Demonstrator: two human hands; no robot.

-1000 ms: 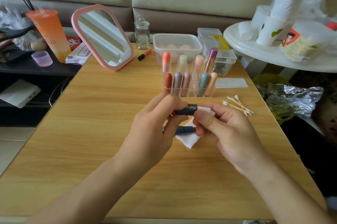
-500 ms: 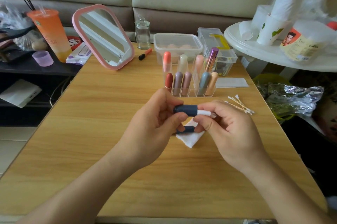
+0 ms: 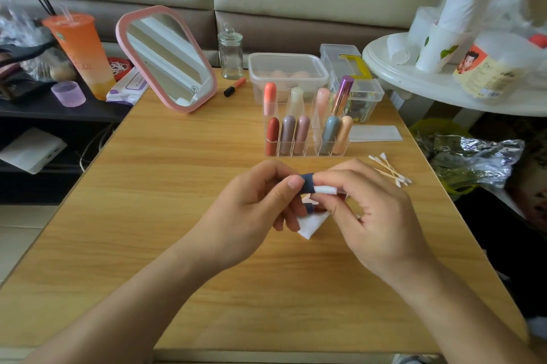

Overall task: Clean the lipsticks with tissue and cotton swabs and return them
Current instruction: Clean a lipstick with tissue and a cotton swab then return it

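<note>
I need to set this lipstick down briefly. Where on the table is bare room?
Bare wood lies left of the left hand gripping the navy lipstick, bounded behind by the pink mirror, and along the table's near edge between the forearms. It is crowded at the back around the lipstick organiser and to the right, by the cotton swabs.

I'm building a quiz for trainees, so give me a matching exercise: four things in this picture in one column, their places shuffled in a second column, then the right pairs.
Things
1. cotton swabs
2. pink mirror
3. dark blue lipstick
4. purple lipstick

Places
A. pinched between left hand and right hand
B. back row of the clear organiser
C. loose on the table, right of the organiser
D. standing at the table's back left corner

Pairs: 1-C, 2-D, 3-A, 4-B
</note>
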